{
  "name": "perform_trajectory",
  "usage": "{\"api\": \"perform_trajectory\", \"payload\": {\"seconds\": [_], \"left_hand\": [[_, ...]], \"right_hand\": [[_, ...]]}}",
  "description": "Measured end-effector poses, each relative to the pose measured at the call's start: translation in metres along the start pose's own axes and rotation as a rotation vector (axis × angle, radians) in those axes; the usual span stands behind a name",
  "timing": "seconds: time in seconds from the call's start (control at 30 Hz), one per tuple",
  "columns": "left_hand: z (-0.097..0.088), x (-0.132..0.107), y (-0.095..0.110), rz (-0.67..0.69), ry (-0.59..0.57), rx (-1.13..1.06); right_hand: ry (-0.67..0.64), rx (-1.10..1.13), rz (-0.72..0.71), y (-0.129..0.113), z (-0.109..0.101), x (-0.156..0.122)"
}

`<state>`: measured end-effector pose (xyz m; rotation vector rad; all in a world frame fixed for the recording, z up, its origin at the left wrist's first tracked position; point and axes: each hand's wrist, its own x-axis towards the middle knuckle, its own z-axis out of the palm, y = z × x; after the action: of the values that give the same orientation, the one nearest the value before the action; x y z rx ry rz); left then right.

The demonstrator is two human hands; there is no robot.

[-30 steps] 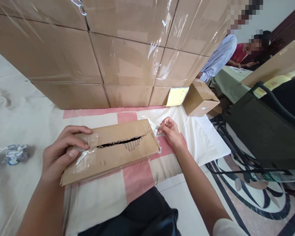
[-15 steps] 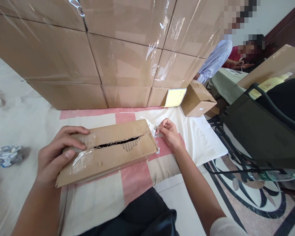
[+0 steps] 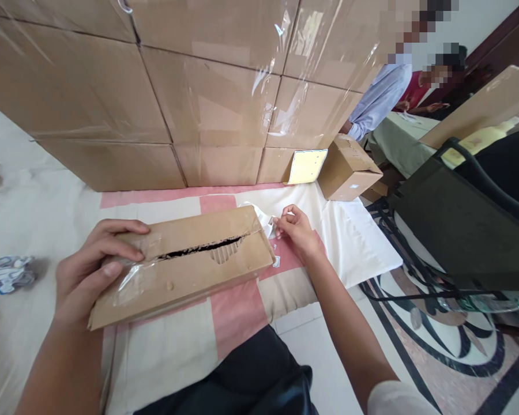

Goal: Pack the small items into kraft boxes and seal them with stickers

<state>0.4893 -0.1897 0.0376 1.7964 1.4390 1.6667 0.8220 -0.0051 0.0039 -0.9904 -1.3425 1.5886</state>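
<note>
A flat brown cardboard box (image 3: 199, 271) lies on a pink and white checked cloth (image 3: 225, 311) in front of me. A torn slit runs along its top seam, and loose clear tape clings to its left end. My left hand (image 3: 90, 271) grips the box's left end, fingers over the top and thumb pressed on the tape. My right hand (image 3: 296, 230) is at the box's right end, its fingers pinched on a strip of clear tape (image 3: 268, 223) that hangs off the corner.
A wall of large taped cartons (image 3: 177, 86) stands behind the cloth. A small cardboard box (image 3: 348, 170) and a yellow card (image 3: 305, 167) sit at its right foot. A dark bag (image 3: 458, 225) is at right, crumpled packaging (image 3: 8, 274) at left. Two people sit far right.
The box and both hands have drifted slightly left in view. My right hand keeps its pinch on the tape at the box's right corner.
</note>
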Motion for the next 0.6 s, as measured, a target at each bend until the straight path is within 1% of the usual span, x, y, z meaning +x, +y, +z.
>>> {"api": "perform_trajectory", "payload": {"seconds": [0.13, 0.23, 0.33, 0.5, 0.6], "left_hand": [[0.002, 0.001, 0.003, -0.018, 0.011, -0.003], [0.003, 0.001, 0.003, -0.016, 0.019, -0.007], [0.003, 0.001, 0.002, -0.012, 0.010, 0.001], [0.001, 0.002, 0.001, -0.007, 0.008, 0.002], [-0.002, 0.002, -0.002, 0.045, -0.043, 0.022]], "right_hand": [[-0.004, -0.007, -0.012, 0.001, 0.000, 0.000], [-0.008, -0.027, -0.059, 0.002, -0.001, 0.000], [0.007, -0.079, -0.145, 0.002, -0.002, -0.001], [0.006, -0.100, -0.342, -0.002, 0.001, -0.007], [-0.009, -0.182, -0.414, -0.002, 0.002, -0.010]]}}
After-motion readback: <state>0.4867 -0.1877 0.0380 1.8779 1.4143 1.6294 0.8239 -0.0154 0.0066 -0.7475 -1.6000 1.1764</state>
